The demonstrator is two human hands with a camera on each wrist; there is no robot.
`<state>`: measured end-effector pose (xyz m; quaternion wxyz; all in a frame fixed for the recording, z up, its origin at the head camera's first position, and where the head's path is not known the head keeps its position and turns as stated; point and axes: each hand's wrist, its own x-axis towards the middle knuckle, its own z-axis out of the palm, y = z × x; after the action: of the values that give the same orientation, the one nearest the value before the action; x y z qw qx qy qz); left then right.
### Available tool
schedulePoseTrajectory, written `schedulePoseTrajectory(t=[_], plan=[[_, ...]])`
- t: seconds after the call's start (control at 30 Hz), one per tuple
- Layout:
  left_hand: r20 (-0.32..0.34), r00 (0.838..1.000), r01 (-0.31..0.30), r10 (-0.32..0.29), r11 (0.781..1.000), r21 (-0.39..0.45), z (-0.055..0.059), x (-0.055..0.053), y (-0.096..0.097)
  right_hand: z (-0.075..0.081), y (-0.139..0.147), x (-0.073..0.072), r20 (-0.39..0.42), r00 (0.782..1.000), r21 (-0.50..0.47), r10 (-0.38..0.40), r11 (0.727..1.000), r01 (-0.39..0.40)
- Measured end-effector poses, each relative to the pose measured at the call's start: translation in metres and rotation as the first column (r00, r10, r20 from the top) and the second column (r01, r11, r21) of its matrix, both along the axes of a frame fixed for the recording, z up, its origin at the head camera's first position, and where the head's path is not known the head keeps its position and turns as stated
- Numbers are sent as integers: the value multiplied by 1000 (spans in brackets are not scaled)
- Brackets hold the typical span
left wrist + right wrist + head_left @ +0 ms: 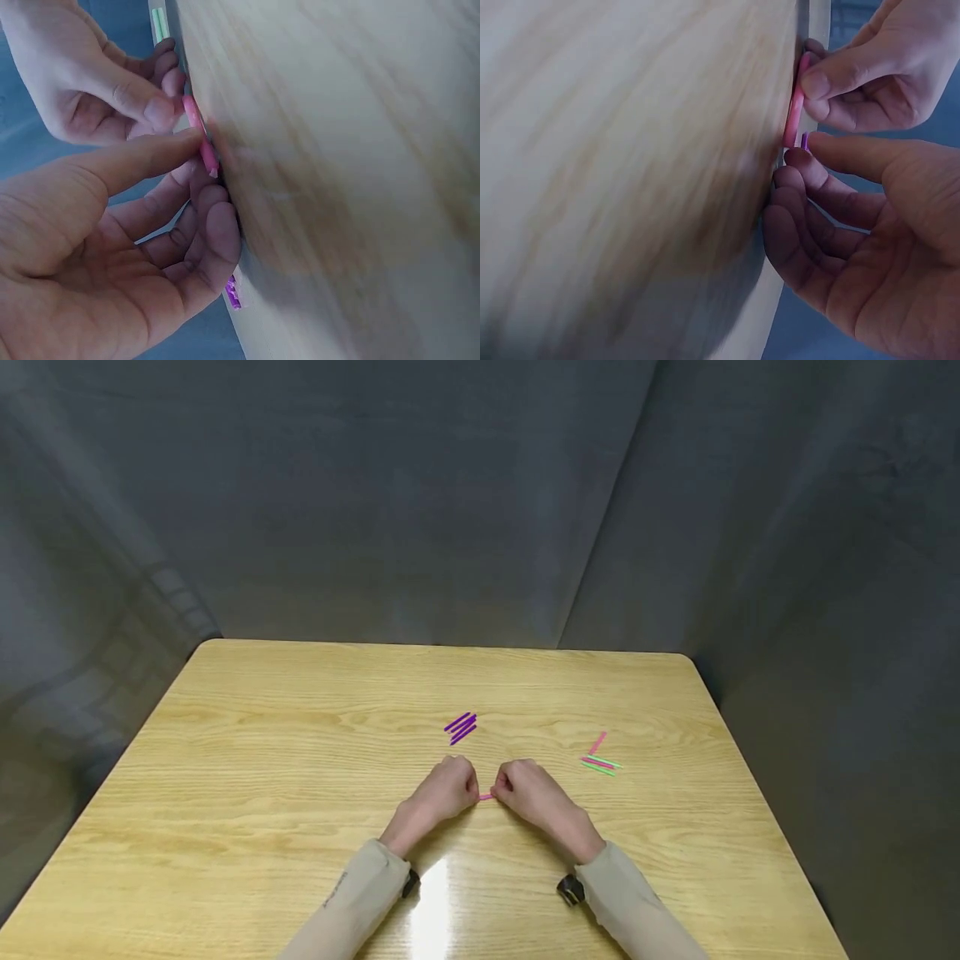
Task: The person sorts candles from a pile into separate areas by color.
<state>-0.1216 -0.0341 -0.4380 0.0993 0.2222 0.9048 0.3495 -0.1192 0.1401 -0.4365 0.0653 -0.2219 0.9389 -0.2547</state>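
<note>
My left hand pinches a short pink stick between thumb and forefinger, low over the wooden table. My right hand is at the stick's other end, fingers loosely curled. In the right wrist view, a small gap shows between the right thumb and forefinger, and the pink stick's end comes right up to the forefinger's tip. Both hands lie close together, knuckles up in the head view, with part of the stick spanning the space between them.
Several purple sticks lie side by side on the table, beyond the hands. To the right lie green sticks and pink sticks in a loose group. Dark grey curtains surround the table's back and sides.
</note>
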Motion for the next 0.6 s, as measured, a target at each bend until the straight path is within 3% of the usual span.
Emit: schedulePoseTrajectory(t=[0.37,0.6], plan=[[88,992,-90,89,996,3,0,-1,-20,5,24,5,64,990,23,-124,992,123],[60,985,-159,159,987,-9,2,-7,-36,2,33,8,39,987,12,-154,988,154]])
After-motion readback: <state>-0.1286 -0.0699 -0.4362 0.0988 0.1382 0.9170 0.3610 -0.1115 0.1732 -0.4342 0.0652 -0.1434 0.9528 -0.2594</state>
